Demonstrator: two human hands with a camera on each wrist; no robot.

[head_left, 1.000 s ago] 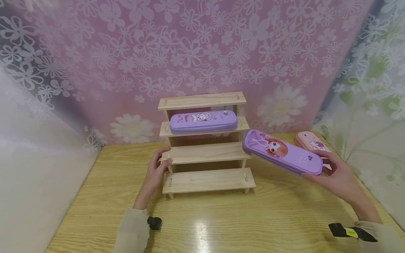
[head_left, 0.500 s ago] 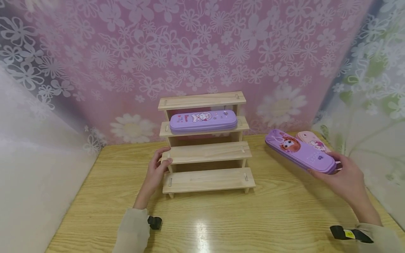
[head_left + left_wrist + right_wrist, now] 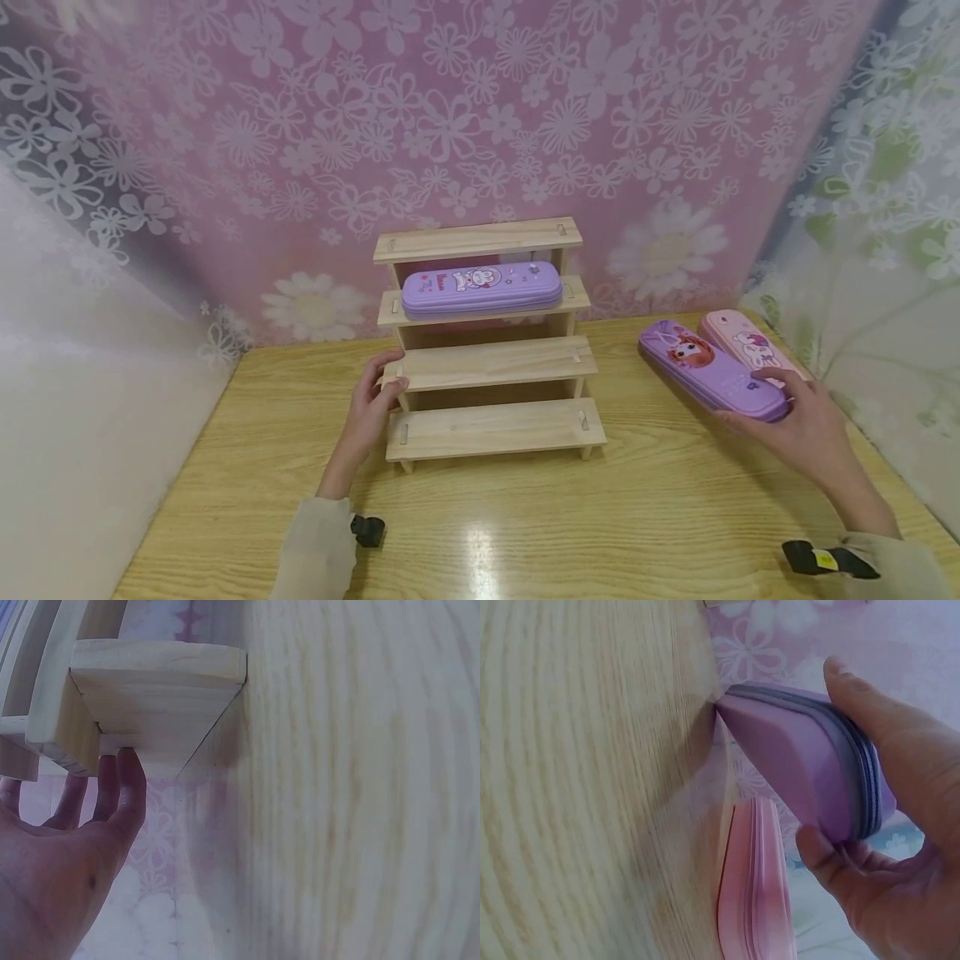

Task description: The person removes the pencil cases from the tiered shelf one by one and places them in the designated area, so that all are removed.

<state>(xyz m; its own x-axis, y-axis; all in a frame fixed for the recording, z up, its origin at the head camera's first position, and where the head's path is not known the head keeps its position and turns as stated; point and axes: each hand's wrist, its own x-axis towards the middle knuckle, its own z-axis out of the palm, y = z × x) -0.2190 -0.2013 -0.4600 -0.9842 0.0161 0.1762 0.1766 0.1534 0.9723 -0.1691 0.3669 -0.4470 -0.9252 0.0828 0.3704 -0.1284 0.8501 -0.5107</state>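
A four-tier wooden shelf (image 3: pixel 491 364) stands on the table. My left hand (image 3: pixel 375 396) grips the left end of its second board from the bottom; in the left wrist view the fingers of that left hand (image 3: pixel 71 855) curl behind the wood. On the board below the top lies a lilac pencil case (image 3: pixel 480 289) with a bunny print. At the right my right hand (image 3: pixel 802 425) pinches the near end of a purple pencil case (image 3: pixel 712 371) with a girl's picture. The right wrist view shows this purple pencil case (image 3: pixel 795 757) tilted, its far end touching the table, its near end raised.
A pink pencil case (image 3: pixel 750 342) lies on the table (image 3: pixel 480 517) just right of the purple one, close to the patterned side wall (image 3: pixel 877 275). Behind the shelf rises a pink floral backdrop (image 3: pixel 480 108).
My right hand has carried the purple pencil case from beside the shelf to the right and lowered it, its far end now on the table. The left hand has stayed put.
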